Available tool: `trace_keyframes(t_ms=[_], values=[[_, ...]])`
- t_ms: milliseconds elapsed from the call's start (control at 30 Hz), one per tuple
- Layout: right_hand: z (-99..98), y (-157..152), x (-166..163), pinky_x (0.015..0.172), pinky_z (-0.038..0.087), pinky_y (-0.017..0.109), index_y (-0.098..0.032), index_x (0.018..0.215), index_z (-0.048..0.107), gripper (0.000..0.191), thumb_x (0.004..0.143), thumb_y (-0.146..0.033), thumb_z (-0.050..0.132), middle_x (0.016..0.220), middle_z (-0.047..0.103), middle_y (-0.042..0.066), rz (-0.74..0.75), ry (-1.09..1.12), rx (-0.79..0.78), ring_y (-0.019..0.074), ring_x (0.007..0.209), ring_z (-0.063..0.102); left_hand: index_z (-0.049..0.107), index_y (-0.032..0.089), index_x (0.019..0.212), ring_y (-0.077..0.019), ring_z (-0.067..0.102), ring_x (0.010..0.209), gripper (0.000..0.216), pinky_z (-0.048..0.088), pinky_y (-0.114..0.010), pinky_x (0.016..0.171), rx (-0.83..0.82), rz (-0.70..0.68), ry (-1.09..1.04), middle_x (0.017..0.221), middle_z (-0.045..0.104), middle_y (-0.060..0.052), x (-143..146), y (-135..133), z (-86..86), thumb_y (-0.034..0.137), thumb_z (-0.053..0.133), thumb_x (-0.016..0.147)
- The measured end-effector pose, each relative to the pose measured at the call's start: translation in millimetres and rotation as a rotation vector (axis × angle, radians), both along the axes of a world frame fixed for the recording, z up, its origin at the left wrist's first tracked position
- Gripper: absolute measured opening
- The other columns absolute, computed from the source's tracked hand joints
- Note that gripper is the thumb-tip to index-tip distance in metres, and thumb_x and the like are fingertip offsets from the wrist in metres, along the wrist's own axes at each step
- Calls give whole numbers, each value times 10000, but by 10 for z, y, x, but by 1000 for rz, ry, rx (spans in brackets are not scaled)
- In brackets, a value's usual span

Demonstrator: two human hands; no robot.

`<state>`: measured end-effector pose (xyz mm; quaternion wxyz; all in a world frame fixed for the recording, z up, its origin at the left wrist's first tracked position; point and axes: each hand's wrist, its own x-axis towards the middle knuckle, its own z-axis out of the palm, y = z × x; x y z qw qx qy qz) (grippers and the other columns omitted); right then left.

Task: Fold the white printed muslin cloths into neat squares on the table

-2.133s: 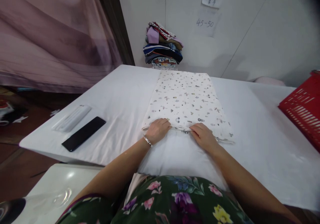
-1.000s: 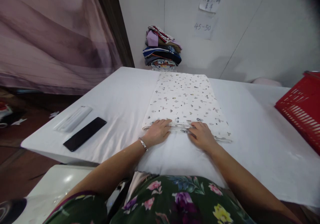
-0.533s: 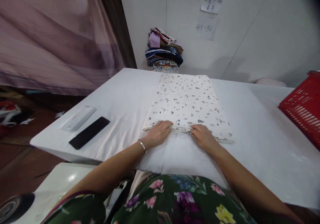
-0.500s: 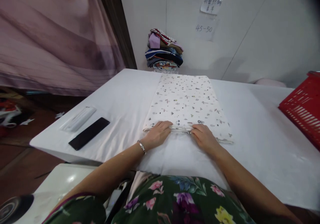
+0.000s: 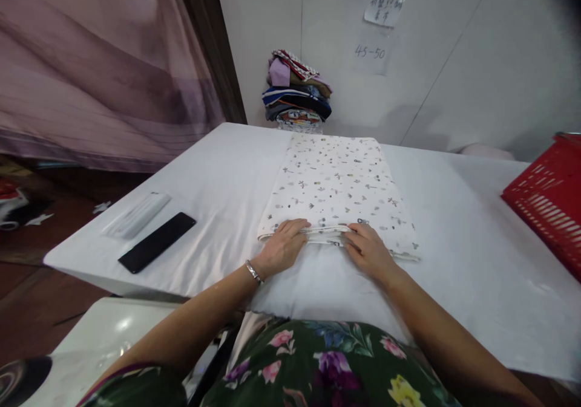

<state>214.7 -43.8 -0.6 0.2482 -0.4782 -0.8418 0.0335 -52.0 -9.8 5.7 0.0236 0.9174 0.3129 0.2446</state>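
Note:
A folded white cloth [image 5: 336, 180] with a small scattered print lies lengthwise on the white-covered table, its layered near edge toward me. My left hand [image 5: 285, 245] grips that edge left of its middle, fingers on top and the thumb hidden. On the right part of the same edge, my right hand [image 5: 367, 247] pinches the layers between thumb and fingers. Between the two hands the layers are slightly parted. A bracelet [image 5: 254, 271] circles my left wrist.
Left on the table [image 5: 458, 262] lie a black phone-like slab [image 5: 157, 242] and a clear plastic packet [image 5: 138, 214]. A red basket [image 5: 547, 195] stands at the right. Folded fabrics [image 5: 297, 95] are stacked behind the far edge. A pink curtain [image 5: 104, 62] hangs at left.
Between my hands, the layers at the near edge of the cloth have parted a little more. Both hands keep hold in nearly the same place. The view has shifted slightly.

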Motion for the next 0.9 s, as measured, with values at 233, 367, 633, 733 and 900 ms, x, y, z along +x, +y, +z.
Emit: trace_keyframes(t_ms=[233,367,633,733,900], values=[[-40,-1,-69,802,424,379,-179,1025,618,233,877,-267,462,1098,535,121,-24,-124,26,238,984,482,513,160,862,-172,451,1126,148,395,-374,969,-132,78,-250,1162,504,-104,6,15,15,161,368,891],[-60,-6,-40,781,440,371,-176,985,632,248,893,-184,402,1059,563,113,-39,-82,118,220,939,506,524,161,853,-177,464,1098,139,394,-387,966,-94,96,-206,1126,529,-98,9,44,9,161,388,882],[-123,-38,93,803,486,380,-192,963,638,264,899,-201,381,1089,586,105,21,-81,88,220,976,544,571,177,879,-222,429,1168,138,301,-458,1037,-57,59,142,1231,503,-88,-145,-71,-17,299,515,843],[-129,-34,138,827,494,365,-200,1007,622,260,903,-236,387,1096,581,97,8,-5,66,211,997,551,578,184,889,-217,421,1181,122,291,-455,1044,-43,163,154,1243,502,-78,-265,-99,-8,235,472,856],[-128,-29,195,831,501,371,-203,1011,615,261,902,-242,381,1106,581,91,29,-33,65,216,1003,556,588,175,862,-230,403,1205,145,303,-465,1031,-35,317,199,1261,491,-82,-494,-111,-11,152,448,833]])
